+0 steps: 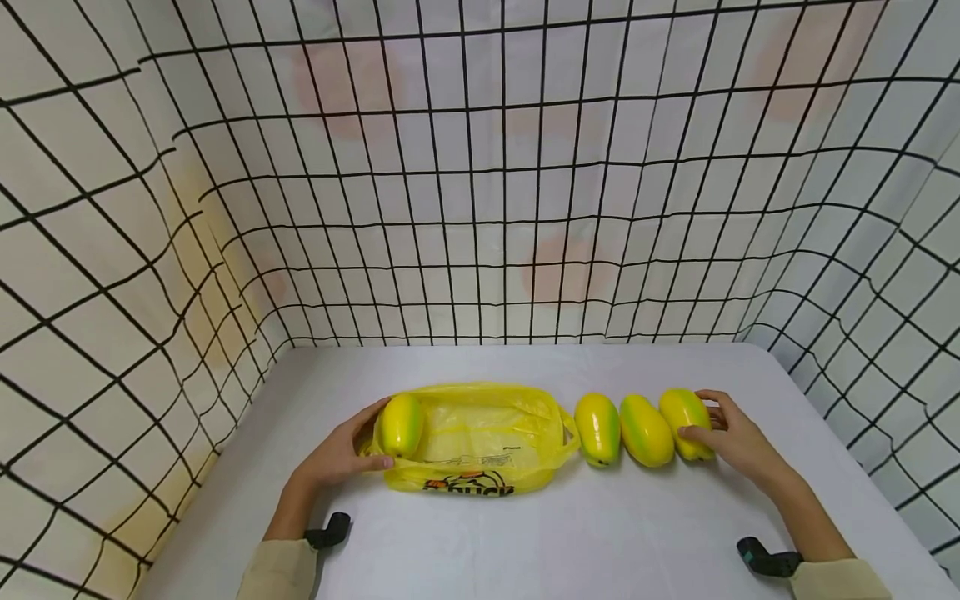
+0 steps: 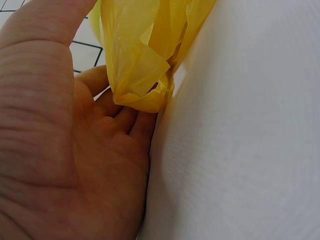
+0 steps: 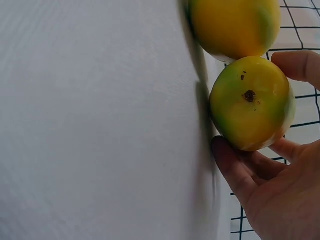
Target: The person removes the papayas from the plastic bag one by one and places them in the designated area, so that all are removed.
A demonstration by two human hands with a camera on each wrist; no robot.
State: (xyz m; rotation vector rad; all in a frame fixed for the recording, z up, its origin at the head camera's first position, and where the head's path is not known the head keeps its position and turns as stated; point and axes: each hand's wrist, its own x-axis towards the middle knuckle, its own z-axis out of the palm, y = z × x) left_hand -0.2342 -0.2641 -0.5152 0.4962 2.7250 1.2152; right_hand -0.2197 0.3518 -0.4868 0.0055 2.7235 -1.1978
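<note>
A yellow plastic bag [image 1: 487, 421] with dark print on its front lies spread open on the white table. One papaya [image 1: 402, 425], yellow with green streaks, sits inside its left end. My left hand [image 1: 337, 454] holds that end, thumb at the front and fingers behind the plastic, as the left wrist view also shows. To the right of the bag stand three more papayas in a row: a left one [image 1: 597, 429], a middle one [image 1: 646, 430] and a right one [image 1: 685, 422]. My right hand [image 1: 738, 442] grips the right papaya from its outer side, thumb and fingers around it.
Black wire mesh [image 1: 480, 200] rises behind the table and along both sides, with pale cloth behind it. The white tabletop [image 1: 555, 542] stretches in front of the bag. A small black device [image 1: 327, 531] is strapped on each wrist.
</note>
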